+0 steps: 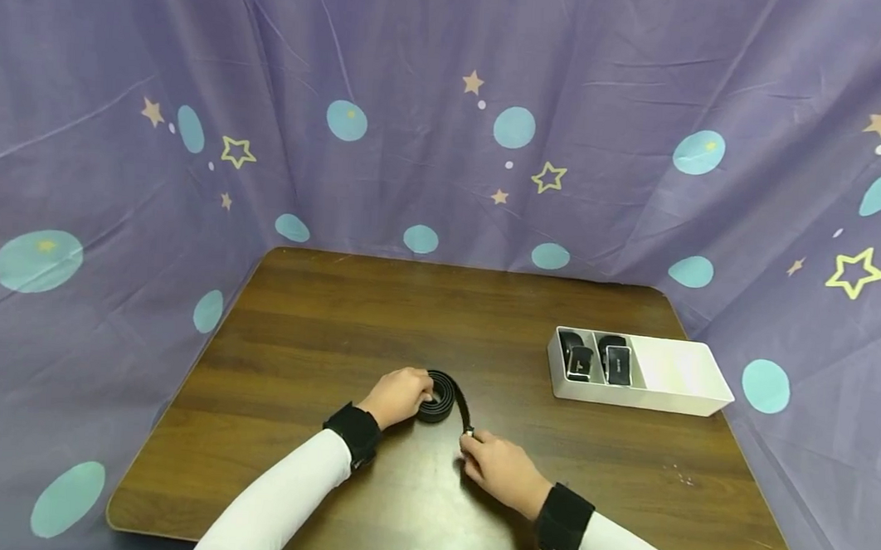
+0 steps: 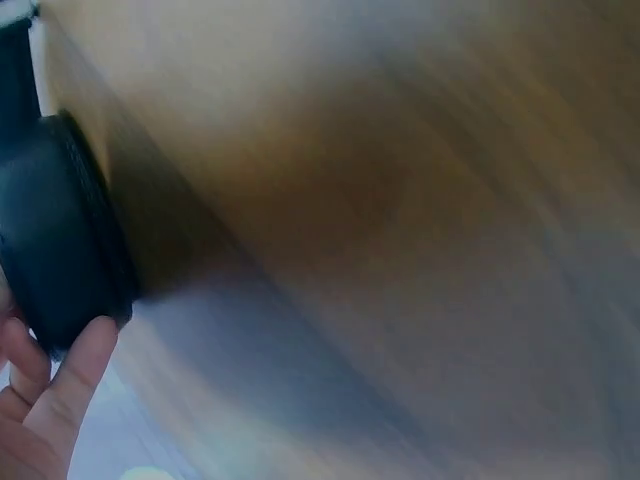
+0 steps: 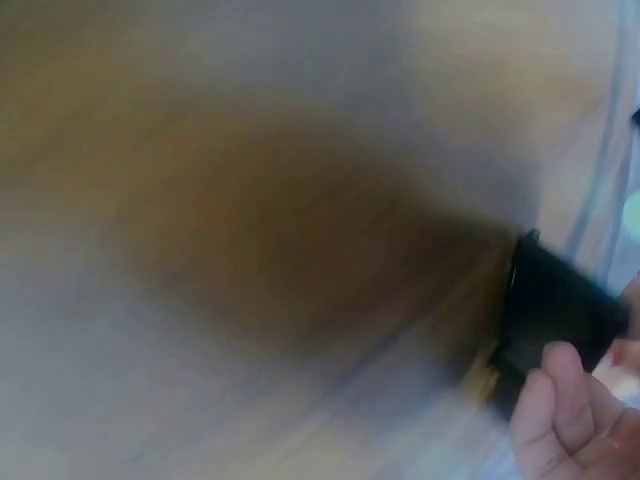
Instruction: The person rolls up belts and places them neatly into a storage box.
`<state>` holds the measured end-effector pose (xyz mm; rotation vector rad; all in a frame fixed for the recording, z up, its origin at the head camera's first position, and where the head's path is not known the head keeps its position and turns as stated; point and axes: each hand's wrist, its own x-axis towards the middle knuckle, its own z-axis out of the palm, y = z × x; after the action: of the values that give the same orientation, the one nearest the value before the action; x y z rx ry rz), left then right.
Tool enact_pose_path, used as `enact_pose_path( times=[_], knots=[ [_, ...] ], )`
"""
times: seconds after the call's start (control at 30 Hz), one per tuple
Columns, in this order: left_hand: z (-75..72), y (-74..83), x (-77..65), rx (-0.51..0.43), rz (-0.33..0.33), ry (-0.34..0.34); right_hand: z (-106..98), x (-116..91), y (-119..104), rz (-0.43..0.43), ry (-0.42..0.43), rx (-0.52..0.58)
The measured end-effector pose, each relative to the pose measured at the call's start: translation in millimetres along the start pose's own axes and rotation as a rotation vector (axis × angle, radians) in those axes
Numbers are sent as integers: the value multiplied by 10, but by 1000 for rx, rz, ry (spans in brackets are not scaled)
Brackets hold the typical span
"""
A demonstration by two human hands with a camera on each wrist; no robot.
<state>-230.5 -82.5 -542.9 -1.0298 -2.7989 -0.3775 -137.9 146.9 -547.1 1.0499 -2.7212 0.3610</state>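
Observation:
A black belt (image 1: 445,400), wound into a flat-sided coil, stands over the middle of the wooden table, its outer end hanging off to the right. My left hand (image 1: 397,396) grips the left side of the coil. The left wrist view shows fingers (image 2: 85,365) against the lower end of the dark roll (image 2: 65,230). My right hand (image 1: 507,471) pinches the belt's loose end, where a bit of metal shows at the fingertips. In the right wrist view the black end piece (image 3: 560,305) is between the fingers, a gold-coloured part (image 3: 483,378) beside it; its details are blurred.
A white divided box (image 1: 643,399) sits at the table's right side. Its two left compartments each hold a rolled black belt with a buckle, one (image 1: 580,362) beside the other (image 1: 618,364). A purple patterned curtain (image 1: 430,183) surrounds the table (image 1: 318,327).

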Motion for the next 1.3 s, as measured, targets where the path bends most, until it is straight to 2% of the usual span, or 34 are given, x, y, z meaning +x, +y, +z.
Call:
enact_pose_path(
  times=[0.13,0.23,0.3,0.43,0.57,0.67,0.8,0.87,0.93,1.1,1.2,1.3],
  knots=[
    [66,233,96,-27,15,-27,37,120,-167,-85,-26,48],
    [101,346,137,-45,52,-47,65,218,-180,-159,17,87],
    [112,371,150,-60,84,-47,78,264,-152,-174,70,101],
    [118,350,161,-91,116,-48,86,318,-74,-89,139,108],
    [82,290,181,-150,161,-88,86,344,-8,-11,143,111],
    [17,222,198,-244,184,-166,83,360,15,43,122,156],
    [-83,138,194,-414,165,-315,74,379,34,166,80,271],
    [-103,117,182,-449,163,-357,63,384,50,222,61,326],
    [-95,112,172,-431,177,-371,51,389,74,260,34,378],
    [-69,150,155,-332,189,-347,-37,432,142,317,-32,520],
    [-71,178,151,-317,178,-340,-77,479,187,319,11,456],
    [-58,188,143,-308,172,-337,-80,526,226,295,50,319]
  ],
)
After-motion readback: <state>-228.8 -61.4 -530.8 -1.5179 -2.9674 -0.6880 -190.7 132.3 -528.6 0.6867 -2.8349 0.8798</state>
